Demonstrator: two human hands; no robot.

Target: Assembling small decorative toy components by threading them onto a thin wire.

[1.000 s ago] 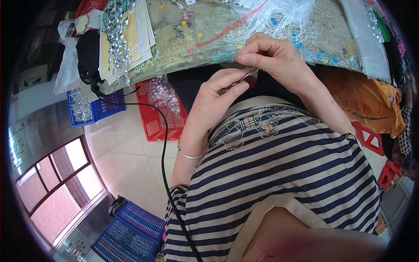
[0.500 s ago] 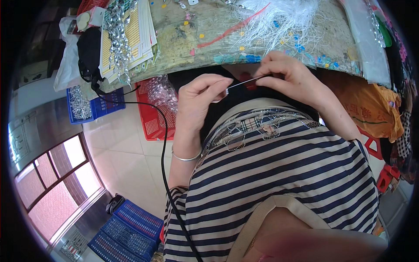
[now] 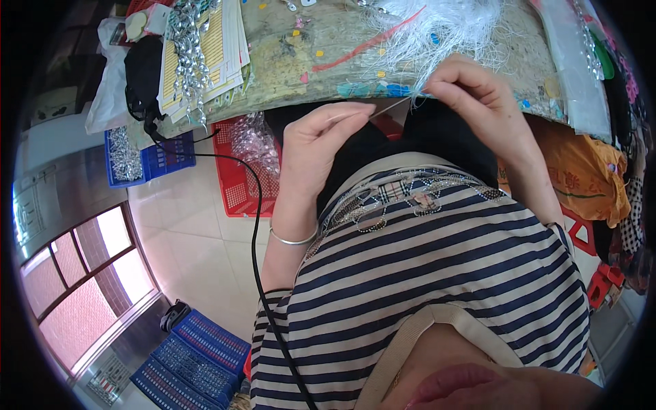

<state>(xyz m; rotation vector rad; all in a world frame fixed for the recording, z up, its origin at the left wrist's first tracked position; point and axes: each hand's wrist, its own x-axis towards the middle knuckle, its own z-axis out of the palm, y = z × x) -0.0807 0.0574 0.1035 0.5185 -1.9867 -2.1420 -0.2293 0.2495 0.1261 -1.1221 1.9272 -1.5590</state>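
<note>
My left hand (image 3: 324, 140) is closed in a pinch around a thin, straight needle (image 3: 391, 108), which slants up to the right from its fingertips. My right hand (image 3: 475, 92) is raised over the table's near edge, its thumb and fingers pinched together at the needle's far end. Fine white thread (image 3: 414, 96) shows at the right fingertips. Whether those fingers grip the needle itself as well is too small to tell. Behind the right hand lies a loose heap of white thread (image 3: 465, 31) on the worn table (image 3: 273, 75).
Strings of silvery beads (image 3: 191, 55) lie over yellow-striped cards at the left. A black pouch (image 3: 142, 75) sits beside them. Below are a red basket (image 3: 239, 195), a blue basket (image 3: 179, 152) and stacked blue trays (image 3: 198, 355). An orange bag (image 3: 581, 174) is at the right. A black cable (image 3: 256, 225) runs past my left arm.
My right hand has moved up and outward to the table edge, near the white thread. My left hand has shifted slightly upward. White strands now show at the right fingertips.
</note>
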